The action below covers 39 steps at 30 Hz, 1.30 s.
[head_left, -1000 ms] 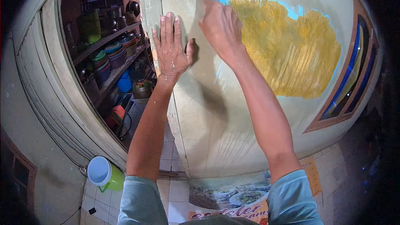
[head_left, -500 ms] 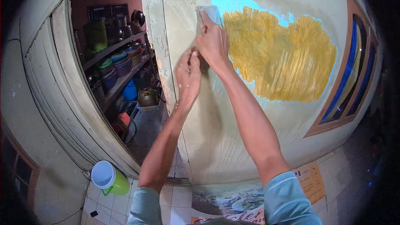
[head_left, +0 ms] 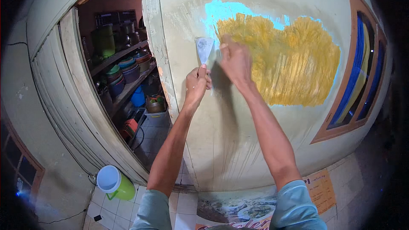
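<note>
My left hand [head_left: 197, 86] is closed around the handle of a putty knife, holding it upright near the wall. The triangular metal blade [head_left: 205, 49] points up, its wide edge at the top. Just to the right, my right hand [head_left: 237, 61] is raised in front of the wall, its fingers smeared by motion; whether they hold anything is unclear. Behind both hands, the cream wall [head_left: 264, 145] carries a large ochre-yellow painted patch [head_left: 294, 64] with streaky strokes. Bright light-blue paint [head_left: 226, 10] shows along the patch's upper left and edges.
A doorway on the left opens onto shelves with stacked bowls [head_left: 115, 76] and pots. Below it, a green bucket [head_left: 123, 188] with a pale-blue top stands on white tiles. A brown-framed window [head_left: 355, 74] is at right. Printed sheets [head_left: 238, 206] lie along the wall's foot.
The putty knife, earlier at the wall under my right hand's fingers, is now lower in my left hand. My right hand has moved right and down, off the knife.
</note>
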Motion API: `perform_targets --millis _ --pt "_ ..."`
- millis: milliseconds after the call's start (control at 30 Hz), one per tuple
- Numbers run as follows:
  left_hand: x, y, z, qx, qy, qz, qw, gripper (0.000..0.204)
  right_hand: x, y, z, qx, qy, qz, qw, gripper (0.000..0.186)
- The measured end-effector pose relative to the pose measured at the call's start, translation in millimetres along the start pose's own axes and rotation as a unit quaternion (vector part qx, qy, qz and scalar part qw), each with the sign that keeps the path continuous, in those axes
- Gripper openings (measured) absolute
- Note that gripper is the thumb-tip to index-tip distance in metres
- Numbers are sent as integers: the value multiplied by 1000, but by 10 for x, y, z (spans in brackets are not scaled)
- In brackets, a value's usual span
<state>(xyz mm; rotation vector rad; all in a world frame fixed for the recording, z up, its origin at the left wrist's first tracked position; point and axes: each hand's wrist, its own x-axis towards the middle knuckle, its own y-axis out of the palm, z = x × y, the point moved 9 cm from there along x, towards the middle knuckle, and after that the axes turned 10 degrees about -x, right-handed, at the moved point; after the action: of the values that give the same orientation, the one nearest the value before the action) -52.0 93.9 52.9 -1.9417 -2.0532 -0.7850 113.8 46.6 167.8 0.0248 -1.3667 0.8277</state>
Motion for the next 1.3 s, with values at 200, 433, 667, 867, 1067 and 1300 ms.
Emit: perform_targets --millis 200,433,667,867,1067,1300 --pt "-276 52 100 -15 -24 -15 999 38 150 -558 -893 -170 -27 -296 939 50" --pt "358 111 -1108 86 46 -88 991 43 178 -371 -969 -186 -76 -295 934 62" --pt "-73 -7 -343 163 16 -103 981 56 183 -390 -1053 -198 -72 -298 931 63" --pt "395 149 -1107 22 53 -80 995 53 185 -376 -932 -184 -68 -302 933 62" --pt "213 229 -848 99 -2 -82 992 45 177 -426 -1099 -185 -68 -303 933 62" --pt "-49 182 -679 -67 -124 -11 990 27 165 -388 -998 -170 -73 -311 932 61"
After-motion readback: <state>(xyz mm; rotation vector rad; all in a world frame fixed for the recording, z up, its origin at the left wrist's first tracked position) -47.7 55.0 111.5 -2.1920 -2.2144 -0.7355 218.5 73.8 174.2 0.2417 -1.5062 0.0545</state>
